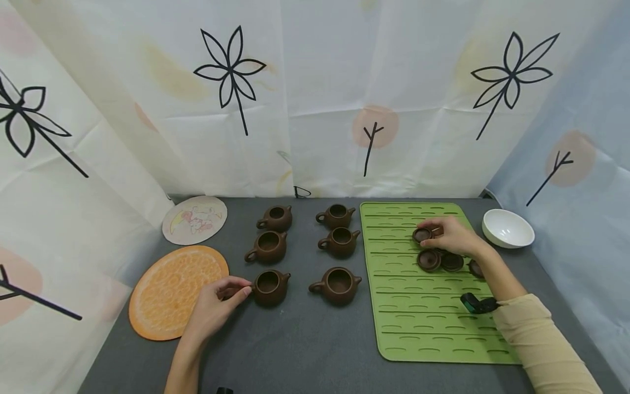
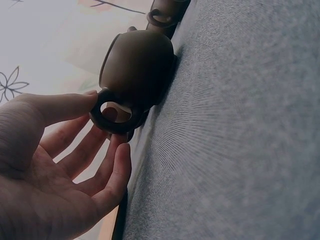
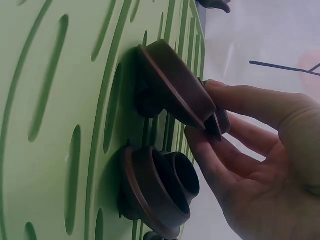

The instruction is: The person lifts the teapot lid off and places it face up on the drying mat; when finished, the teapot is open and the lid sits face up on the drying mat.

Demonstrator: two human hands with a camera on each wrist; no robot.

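My left hand (image 1: pixel 216 306) pinches the looped handle (image 2: pixel 102 122) of a small brown lidless teapot (image 1: pixel 269 287), the nearest in its column, which stands upright on the grey cloth. Over a green ridged mat (image 1: pixel 403 328), my right hand (image 1: pixel 453 238) has thumb and fingers around the edge of a small brown teapot lid (image 1: pixel 422 236). Close beside it lie more lids, among them one lid (image 1: pixel 429 260) and another lid (image 1: pixel 451 262); a further lid (image 1: pixel 476 268) is partly behind the forearm. In the right wrist view a nearer lid (image 3: pixel 175 82) partly hides the pinched one.
Several similar lidless teapots stand in two columns, including a teapot (image 1: pixel 339 285) at front right and a teapot (image 1: pixel 275 218) at the back. Left are an orange round mat (image 1: pixel 172 295) and a pale oval mat (image 1: pixel 194 220). A white bowl (image 1: pixel 508 229) stands far right.
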